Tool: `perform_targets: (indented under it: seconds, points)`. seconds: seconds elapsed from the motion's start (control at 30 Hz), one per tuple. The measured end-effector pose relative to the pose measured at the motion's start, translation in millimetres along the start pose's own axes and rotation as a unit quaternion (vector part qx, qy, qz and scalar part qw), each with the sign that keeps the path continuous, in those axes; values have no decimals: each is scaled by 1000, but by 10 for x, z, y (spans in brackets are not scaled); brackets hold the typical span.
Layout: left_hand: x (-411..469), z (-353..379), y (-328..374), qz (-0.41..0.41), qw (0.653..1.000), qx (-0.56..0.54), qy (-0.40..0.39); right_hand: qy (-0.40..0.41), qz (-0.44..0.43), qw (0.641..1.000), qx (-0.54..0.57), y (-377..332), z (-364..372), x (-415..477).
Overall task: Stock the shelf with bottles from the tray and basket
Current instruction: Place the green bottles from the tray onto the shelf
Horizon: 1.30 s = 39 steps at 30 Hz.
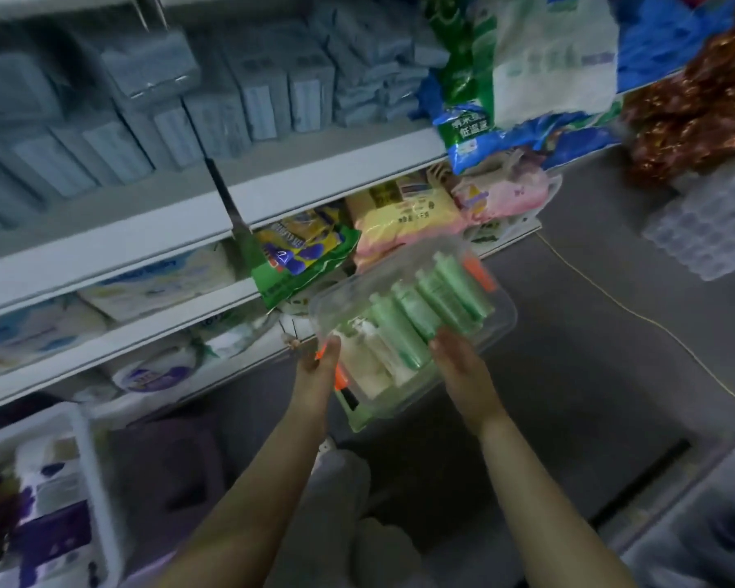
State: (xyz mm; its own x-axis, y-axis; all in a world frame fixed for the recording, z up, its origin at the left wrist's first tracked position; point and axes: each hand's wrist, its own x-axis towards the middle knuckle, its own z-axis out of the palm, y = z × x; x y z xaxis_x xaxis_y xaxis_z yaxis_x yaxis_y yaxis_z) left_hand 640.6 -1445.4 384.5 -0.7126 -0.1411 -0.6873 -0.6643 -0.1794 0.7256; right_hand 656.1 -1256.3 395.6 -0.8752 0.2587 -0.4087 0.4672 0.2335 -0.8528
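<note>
Lower left of frame: a white basket sits at floor level, holding purple-and-white packs.

Upper left to centre: the shelf runs diagonally in grey tiers. Its top tier is packed with blue boxes. The lower tiers carry pale wrapped packs, blurred beyond reading. A green-and-yellow bag overhangs a tier edge just left of the tray, and a pink-and-yellow pack lies behind it.

Centre: the left hand grips the clear tray at its near left corner, thumb over the rim beside an orange clasp. The tray is held in the air in front of the lower tiers. Green bottles and white bottles lie side by side inside. The right hand rests on the near right edge, fingertips touching the green bottles. Whether those fingers curl round the rim cannot be told.

Right: a large green, white and blue bag hangs over the upper tier. A yellow cord crosses the grey floor. Red-gold tinsel sits above a clear compartment box.
</note>
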Motion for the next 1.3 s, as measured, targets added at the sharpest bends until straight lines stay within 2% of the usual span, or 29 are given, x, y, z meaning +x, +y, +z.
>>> perform_targets:
  seconds: [0.1, 0.27, 0.43, 0.57, 0.7, 0.8, 1.0, 1.13, 1.3]
  points:
    - [523, 152, -106, -30, 997, -8, 72, 6, 8, 999, -38, 180, 74, 441]
    - [1132, 389, -521, -147, 970, -30, 194, -29, 7, 987, -158, 535, 233, 1106]
    - [1302, 634, -814, -93, 952, -31, 290, -91, 16, 978, -187, 822, 418, 1479]
    - [1353, 731, -851, -70, 933, -27, 353, -75, -11, 964, -253, 982, 495, 1530]
    - [1384, 723, -883, -82, 932, -26, 351, -100, -29, 955, -276, 1057, 533, 1562]
    - [1392, 714, -916, -84, 934, -27, 345, -116, -9, 953, -280, 1070, 594, 1643]
    - [1383, 748, -893, -98, 932, -37, 347, -94, 29, 964, -248, 1132, 689, 1722]
    - [1373, 752, -904, -88, 934, -35, 345, -130, 84, 978, -137, 1063, 589, 1727]
    - [1360, 732, -904, -97, 936, -33, 337, -182, 143, 973, -10, 872, 372, 1544]
